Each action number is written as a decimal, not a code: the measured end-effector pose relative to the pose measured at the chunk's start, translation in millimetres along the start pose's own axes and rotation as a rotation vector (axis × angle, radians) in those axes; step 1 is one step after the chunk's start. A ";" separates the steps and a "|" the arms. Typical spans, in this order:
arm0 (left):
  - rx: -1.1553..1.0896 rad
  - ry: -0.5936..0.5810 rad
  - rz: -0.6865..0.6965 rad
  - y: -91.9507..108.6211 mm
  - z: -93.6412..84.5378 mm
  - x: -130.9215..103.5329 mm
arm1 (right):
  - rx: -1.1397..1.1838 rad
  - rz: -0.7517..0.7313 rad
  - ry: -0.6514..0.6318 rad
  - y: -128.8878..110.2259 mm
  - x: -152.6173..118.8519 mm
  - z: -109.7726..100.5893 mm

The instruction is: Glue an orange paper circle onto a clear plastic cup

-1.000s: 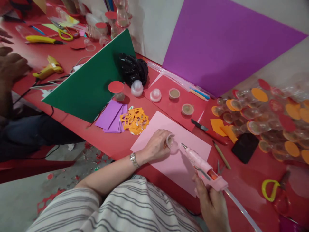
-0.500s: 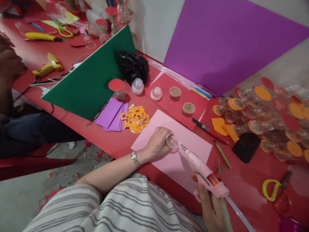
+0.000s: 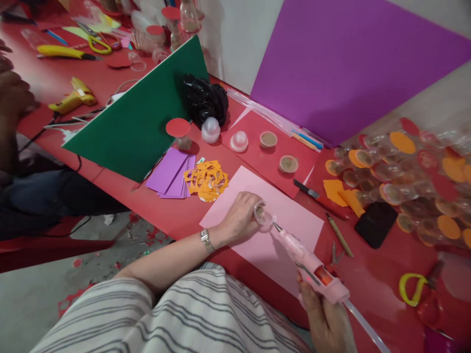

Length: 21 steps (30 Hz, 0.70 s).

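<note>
Shifted slightly left, the glue gun (image 3: 295, 246) gripped by the right hand (image 3: 328, 317) points at the cup (image 3: 264, 216), pinched by the left hand (image 3: 240, 216) over paper (image 3: 296, 211), brownish contents (image 3: 260, 212) hard to make out

L hand (image 3: 241, 217) holds clr cup (image 3: 264, 215); R hand (image 3: 327, 316) glue gun (image 3: 300, 251).

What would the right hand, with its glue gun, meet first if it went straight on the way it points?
Most likely the cup in the left hand; the glue gun points at it, though whether they touch is unclear.
</note>
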<state>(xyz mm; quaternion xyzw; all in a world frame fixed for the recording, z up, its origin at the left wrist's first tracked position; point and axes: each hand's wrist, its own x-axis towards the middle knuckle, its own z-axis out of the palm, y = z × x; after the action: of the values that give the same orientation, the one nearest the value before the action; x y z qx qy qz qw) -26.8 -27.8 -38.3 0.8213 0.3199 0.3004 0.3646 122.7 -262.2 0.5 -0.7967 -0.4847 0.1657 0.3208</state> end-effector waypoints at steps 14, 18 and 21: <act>-0.002 0.012 -0.010 -2.5 2.7 -1.0 | -0.039 -0.080 0.063 -5.7 13.0 -0.9; -0.007 0.020 0.002 -4.3 3.0 -1.3 | -0.046 -0.066 0.055 -8.9 17.2 -0.8; -0.015 0.019 0.012 -4.1 2.2 -1.6 | -0.042 -0.070 0.065 -8.0 17.3 0.1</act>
<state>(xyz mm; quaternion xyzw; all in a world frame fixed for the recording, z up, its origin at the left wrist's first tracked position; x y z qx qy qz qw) -27.4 -27.7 -43.2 0.8176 0.3161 0.3128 0.3657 125.5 -244.4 6.6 -0.7906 -0.5051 0.1182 0.3252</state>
